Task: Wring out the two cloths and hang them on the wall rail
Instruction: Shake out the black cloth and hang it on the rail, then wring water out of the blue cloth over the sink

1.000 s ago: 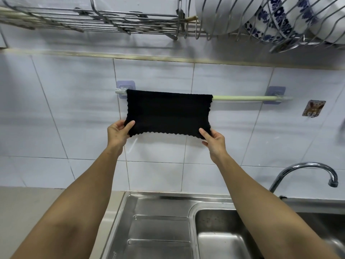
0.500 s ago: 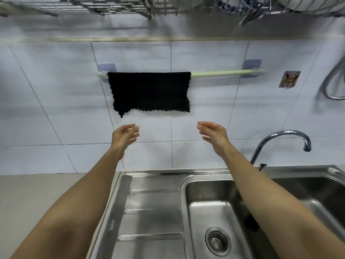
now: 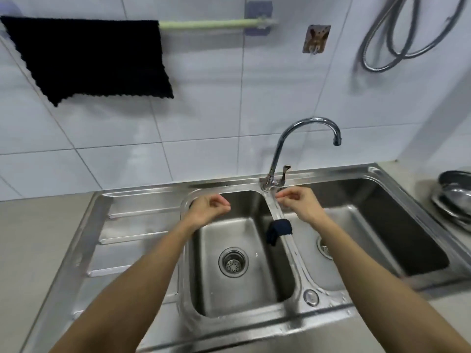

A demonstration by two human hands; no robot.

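Note:
A black cloth [image 3: 89,57] hangs spread over the left part of the pale green wall rail [image 3: 209,23]. A second small dark cloth [image 3: 279,229] lies bunched over the divider between the two sink basins. My left hand [image 3: 209,208] hovers above the left basin, fingers loosely curled and empty. My right hand [image 3: 298,202] hovers just above and right of the dark cloth, fingers curled, holding nothing and not touching it.
A double steel sink [image 3: 382,184] with a drainboard [image 3: 122,240] fills the counter. A curved tap [image 3: 305,133] rises behind the divider. A metal hose [image 3: 397,34] hangs on the tiled wall at right. Steel bowls [image 3: 453,197] stack at far right.
Both hands let go of the hung black cloth and dropped down to the sink. My view tilted down, so the basins and the second cloth came into sight.

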